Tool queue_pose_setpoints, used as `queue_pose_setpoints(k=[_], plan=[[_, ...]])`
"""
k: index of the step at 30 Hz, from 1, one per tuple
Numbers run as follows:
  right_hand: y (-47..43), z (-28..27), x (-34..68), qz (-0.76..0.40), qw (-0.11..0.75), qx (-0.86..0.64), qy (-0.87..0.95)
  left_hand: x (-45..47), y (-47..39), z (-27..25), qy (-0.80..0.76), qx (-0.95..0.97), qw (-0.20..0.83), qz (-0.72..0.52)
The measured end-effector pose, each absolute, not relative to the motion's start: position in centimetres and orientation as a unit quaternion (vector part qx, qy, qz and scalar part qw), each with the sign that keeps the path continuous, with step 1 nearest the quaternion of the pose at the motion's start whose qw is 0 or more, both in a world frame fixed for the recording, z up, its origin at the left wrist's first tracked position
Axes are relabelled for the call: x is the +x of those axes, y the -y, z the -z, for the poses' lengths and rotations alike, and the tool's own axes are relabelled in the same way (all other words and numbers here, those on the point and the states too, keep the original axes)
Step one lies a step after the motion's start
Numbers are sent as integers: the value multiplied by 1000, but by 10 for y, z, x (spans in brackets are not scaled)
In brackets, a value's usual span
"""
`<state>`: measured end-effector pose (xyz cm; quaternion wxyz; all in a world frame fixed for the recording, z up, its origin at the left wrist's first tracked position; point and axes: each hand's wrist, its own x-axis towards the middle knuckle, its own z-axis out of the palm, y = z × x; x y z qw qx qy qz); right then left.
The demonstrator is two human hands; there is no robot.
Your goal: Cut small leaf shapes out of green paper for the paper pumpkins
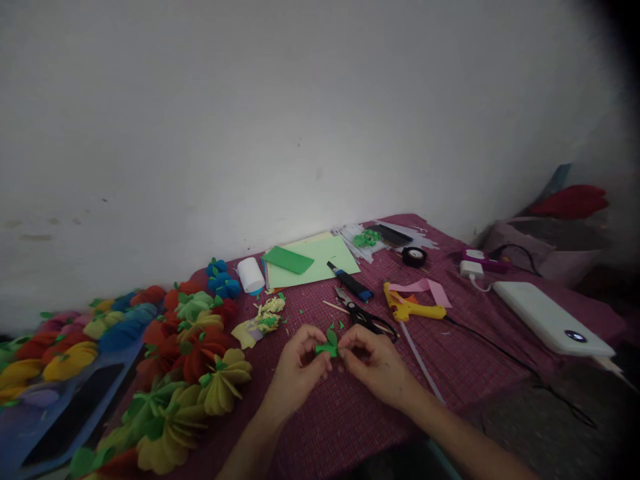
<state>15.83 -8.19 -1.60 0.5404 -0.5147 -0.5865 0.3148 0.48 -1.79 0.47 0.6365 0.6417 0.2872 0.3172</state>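
Observation:
Between my two hands is a small green paper piece with a leaf shape sticking up from it. My left hand pinches its left end, and my right hand has thumb and forefinger closed on its right side. Just beyond my right hand lie black-handled scissors with a thin wooden stick beside them. Farther back rests a box cutter with a dark blue and black body. Tiny green scraps lie on the cloth near my hands.
Colourful paper pumpkins crowd the left side. A yellow glue gun with a cord and pink strip lies right, near black tape and a white power bank. Paper sheets, a white roll and crumpled scraps lie farther back.

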Motion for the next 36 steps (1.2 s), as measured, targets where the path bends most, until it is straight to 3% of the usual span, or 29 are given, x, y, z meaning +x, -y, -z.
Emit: queue_pose_setpoints(k=[11,36], plan=[[84,11,160,-510,579,-425,474,5,22,-2,-239,569,712,-336],[85,9,161,-535,601,-379,456,5,25,-9,-217,485,773,-347]])
